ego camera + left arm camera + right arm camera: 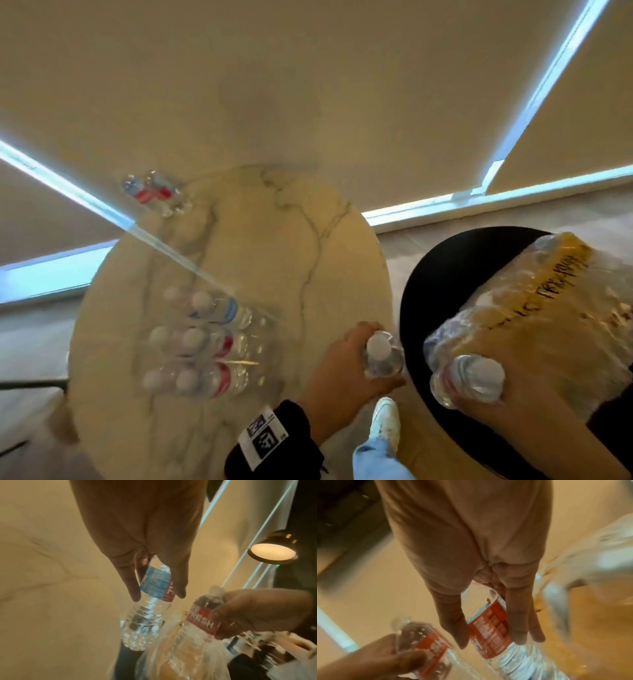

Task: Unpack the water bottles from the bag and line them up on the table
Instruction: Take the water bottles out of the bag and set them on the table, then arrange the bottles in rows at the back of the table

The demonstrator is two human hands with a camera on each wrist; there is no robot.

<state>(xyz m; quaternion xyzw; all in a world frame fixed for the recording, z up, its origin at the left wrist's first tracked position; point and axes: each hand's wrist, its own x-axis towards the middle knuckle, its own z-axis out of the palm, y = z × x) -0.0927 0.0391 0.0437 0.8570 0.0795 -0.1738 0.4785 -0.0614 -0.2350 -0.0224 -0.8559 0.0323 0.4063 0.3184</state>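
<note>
My left hand (pixel 346 368) grips a clear water bottle (pixel 382 356) upright by its upper body, over the right edge of the round marble table (pixel 291 240). In the left wrist view this bottle (pixel 149 609) shows a blue and red label. My right hand (pixel 500 407) grips a second bottle (pixel 469 380) with a red label (pixel 489 628), held just above the clear and yellow plastic bag (pixel 548 308). Several capped bottles (pixel 202 339) stand in rows on the table's left part. Two more bottles (pixel 150 192) are at its far left edge.
The bag lies on a round black stool (pixel 438 274) right of the table. A white shoe (pixel 385 425) and a jeans leg stand on the floor between table and stool. A lit lamp (pixel 272 550) appears in the left wrist view.
</note>
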